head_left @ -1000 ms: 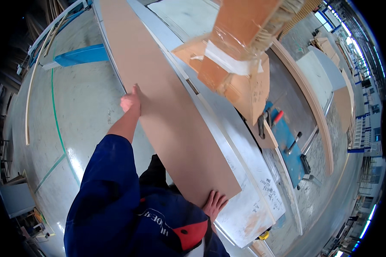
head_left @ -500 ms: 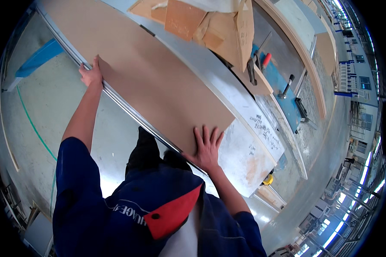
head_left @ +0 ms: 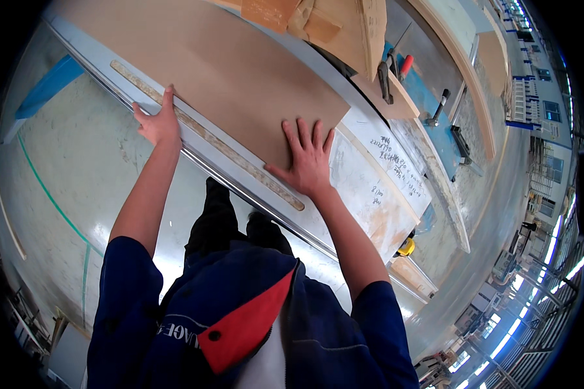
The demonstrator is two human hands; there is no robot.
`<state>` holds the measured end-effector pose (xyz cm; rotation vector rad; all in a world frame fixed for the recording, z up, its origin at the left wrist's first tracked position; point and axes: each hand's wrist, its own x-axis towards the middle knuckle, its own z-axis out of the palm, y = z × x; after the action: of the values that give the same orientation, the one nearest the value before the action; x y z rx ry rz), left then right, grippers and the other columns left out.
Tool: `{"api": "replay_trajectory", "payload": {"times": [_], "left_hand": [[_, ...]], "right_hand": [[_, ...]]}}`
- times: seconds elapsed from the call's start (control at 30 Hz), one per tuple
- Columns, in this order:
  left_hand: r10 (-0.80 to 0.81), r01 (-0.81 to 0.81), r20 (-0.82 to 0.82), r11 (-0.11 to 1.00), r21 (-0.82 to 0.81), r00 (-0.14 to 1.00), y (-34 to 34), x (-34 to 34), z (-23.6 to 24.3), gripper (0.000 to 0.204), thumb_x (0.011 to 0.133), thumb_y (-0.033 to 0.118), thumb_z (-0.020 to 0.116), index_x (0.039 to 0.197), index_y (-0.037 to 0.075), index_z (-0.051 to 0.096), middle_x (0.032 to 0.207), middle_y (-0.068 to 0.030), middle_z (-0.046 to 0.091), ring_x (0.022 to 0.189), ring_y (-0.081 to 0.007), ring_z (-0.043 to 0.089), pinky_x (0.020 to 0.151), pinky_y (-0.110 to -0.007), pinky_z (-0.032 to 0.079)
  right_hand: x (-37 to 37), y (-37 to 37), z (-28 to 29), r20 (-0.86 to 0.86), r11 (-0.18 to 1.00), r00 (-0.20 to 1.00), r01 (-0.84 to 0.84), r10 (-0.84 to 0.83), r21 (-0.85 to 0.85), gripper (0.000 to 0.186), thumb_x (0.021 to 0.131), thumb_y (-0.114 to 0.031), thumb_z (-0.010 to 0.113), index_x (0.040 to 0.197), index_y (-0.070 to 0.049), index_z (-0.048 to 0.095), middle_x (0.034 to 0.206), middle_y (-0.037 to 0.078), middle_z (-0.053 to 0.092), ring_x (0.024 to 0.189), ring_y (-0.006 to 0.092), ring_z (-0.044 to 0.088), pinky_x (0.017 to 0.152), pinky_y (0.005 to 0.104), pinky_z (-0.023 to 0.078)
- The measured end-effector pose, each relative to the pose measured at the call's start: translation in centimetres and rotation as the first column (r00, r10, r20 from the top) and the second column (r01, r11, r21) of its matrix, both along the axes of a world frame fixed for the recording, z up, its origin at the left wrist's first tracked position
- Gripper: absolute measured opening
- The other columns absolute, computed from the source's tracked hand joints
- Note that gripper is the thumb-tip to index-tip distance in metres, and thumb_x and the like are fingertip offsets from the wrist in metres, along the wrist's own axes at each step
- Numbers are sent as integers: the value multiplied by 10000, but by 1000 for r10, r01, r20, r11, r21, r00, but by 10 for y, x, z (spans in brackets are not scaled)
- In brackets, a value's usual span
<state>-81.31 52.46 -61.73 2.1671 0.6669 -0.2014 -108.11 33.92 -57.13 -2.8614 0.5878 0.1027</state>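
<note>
A long brown board point(head_left: 227, 71) lies flat across the light metal-topped workbench point(head_left: 370, 214). My left hand point(head_left: 160, 125) is at its near edge, thumb and forefinger spread, the fingertip touching the edge. Palm down, my right hand point(head_left: 308, 155) rests with fingers spread on the board's right end. Between the board and the bench's near metal edge, a narrow speckled strip point(head_left: 240, 161) lies on the bench top, partly hidden behind my left hand.
Cardboard pieces point(head_left: 344, 32) lie beyond the board. Farther right are a red-handled clamp point(head_left: 403, 67), a hammer-like tool point(head_left: 440, 107) and a long wooden frame point(head_left: 461, 71). A yellow tape measure point(head_left: 405, 247) sits at the bench's right end. A blue beam point(head_left: 48, 87) stands at left.
The brown board has slid away from me, off the bench's near edge, uncovering the speckled strip. Both hands moved with it, and my left fingers now press its edge.
</note>
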Motion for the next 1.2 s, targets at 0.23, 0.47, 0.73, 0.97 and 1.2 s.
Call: {"api": "replay_trajectory", "payload": {"times": [0.23, 0.47, 0.73, 0.97, 1.2], "left_hand": [[-11, 13, -21, 992, 123, 1000, -3, 10, -3, 1333, 675, 765, 839, 1692, 222, 170, 1575, -264, 345, 1371, -419, 512, 1088, -520, 484], [-29, 24, 29, 990, 139, 999, 0, 28, -10, 1201, 799, 740, 761, 1687, 206, 153, 1570, -275, 347, 1334, -411, 543, 1067, -526, 498], [-48, 41, 36, 984, 174, 998, 2, 44, -12, 1190, 808, 734, 758, 1683, 197, 157, 1562, -285, 348, 1285, -426, 577, 1031, -543, 523], [-50, 46, 27, 987, 152, 998, 3, 52, -13, 1182, 813, 713, 768, 1682, 195, 158, 1563, -281, 346, 1235, -427, 608, 974, -530, 562], [-35, 29, 39, 988, 153, 999, 2, 53, -12, 1199, 799, 724, 773, 1683, 193, 161, 1564, -269, 356, 1225, -414, 615, 970, -525, 561]], "right_hand": [[10, -9, -13, 34, 1000, 999, -10, 10, 17, 1017, 785, -699, 739, 1624, -247, 384, 1644, 142, 358, 1540, 499, 218, 1223, 761, 59], [35, -25, -24, 127, 995, 987, -97, 101, -35, 943, 773, -651, 774, 1582, -291, 451, 1615, 108, 409, 1530, 451, 269, 1228, 752, 97], [54, -36, -26, 185, 993, 975, -115, 120, -38, 913, 763, -643, 790, 1551, -292, 489, 1584, 88, 441, 1517, 418, 294, 1235, 738, 133], [62, -44, -30, 165, 993, 980, -107, 113, -48, 931, 775, -654, 784, 1579, -315, 460, 1618, 79, 427, 1537, 429, 294, 1255, 706, 142], [65, -49, -31, 182, 993, 977, -99, 111, -70, 933, 760, -658, 788, 1571, -332, 463, 1610, 71, 434, 1534, 415, 301, 1258, 699, 157]]}}
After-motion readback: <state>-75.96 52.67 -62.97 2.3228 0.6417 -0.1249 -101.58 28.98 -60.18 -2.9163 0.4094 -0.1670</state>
